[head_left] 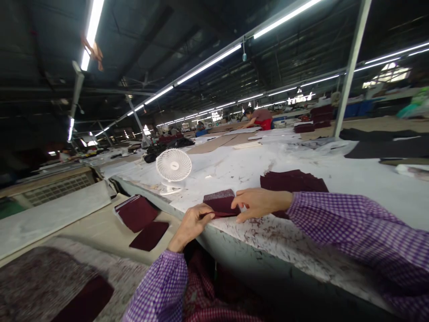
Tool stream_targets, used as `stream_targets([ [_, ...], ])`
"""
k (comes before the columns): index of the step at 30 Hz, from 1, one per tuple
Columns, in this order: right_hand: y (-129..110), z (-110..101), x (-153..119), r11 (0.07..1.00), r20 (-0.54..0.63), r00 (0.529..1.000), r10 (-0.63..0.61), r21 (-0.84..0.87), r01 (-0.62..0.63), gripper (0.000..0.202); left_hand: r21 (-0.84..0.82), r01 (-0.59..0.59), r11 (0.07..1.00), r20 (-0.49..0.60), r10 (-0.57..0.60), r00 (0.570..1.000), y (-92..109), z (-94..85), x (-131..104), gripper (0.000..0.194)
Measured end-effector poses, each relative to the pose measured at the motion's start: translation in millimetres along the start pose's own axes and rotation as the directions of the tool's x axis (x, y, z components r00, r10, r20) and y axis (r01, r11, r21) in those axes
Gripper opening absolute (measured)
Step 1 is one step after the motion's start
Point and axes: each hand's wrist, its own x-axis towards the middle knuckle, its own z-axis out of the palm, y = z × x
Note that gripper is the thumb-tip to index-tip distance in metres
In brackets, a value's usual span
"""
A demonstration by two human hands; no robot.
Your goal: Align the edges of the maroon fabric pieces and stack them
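Observation:
A maroon fabric piece (217, 205) lies at the near edge of the white-covered table, with a speckled grey-maroon layer (219, 194) at its far side. My left hand (192, 223) pinches the near left edge of the maroon piece between thumb and fingers. Over its right end, my right hand (256, 202) curves with thumb and fingers apart, the fingertips touching or just above the cloth. Just behind the right hand sits a stack of maroon cut pieces (293, 180), partly covered by my wrist and sleeve.
A small white fan (173, 166) stands on the table, left of my hands. Lower left, a stack of maroon pieces (137, 213) and a single piece (149, 236) rest on a beige surface (90, 230). Dark fabric (389, 145) lies right. Another person (263, 117) bends over the table far off.

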Motion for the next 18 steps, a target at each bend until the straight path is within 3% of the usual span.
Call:
stream_targets([
  [4, -12, 14, 16, 0.991, -0.073, 0.997, -0.021, -0.134, 0.011, 0.021, 0.081, 0.047, 0.996, -0.007, -0.047, 0.999, 4, -1.7, -2, 0.021],
  [7, -11, 14, 22, 0.988, -0.128, 0.992, -0.004, -0.151, -0.016, 0.021, 0.174, 0.074, 0.982, 0.004, -0.076, 0.997, 12, -1.5, 3, 0.017],
  [10, -10, 12, 28, 0.994, -0.206, 0.978, -0.002, -0.108, -0.021, 0.020, 0.354, 0.071, 0.933, 0.012, -0.081, 0.997, 22, 4.9, 15, 0.032],
  [12, -8, 13, 30, 0.998, -0.335, 0.941, 0.048, -0.025, -0.060, 0.018, 0.467, 0.077, 0.881, -0.001, -0.087, 0.996, 25, 11.6, 25, 0.024],
  [15, -3, 14, 27, 0.982, -0.533, 0.825, 0.188, 0.081, -0.172, 0.016, 0.532, 0.149, 0.833, -0.046, -0.147, 0.988, 23, 20.7, 36, 0.022],
  [16, -2, 16, 25, 0.980, -0.552, 0.811, 0.194, 0.071, -0.186, 0.016, 0.536, 0.170, 0.827, -0.056, -0.166, 0.985, 22, 23.0, 37, 0.025],
  [18, -1, 20, 21, 0.988, -0.525, 0.842, 0.127, -0.007, -0.154, 0.020, 0.543, 0.189, 0.818, -0.071, -0.179, 0.981, 21, 26.6, 38, 0.026],
])
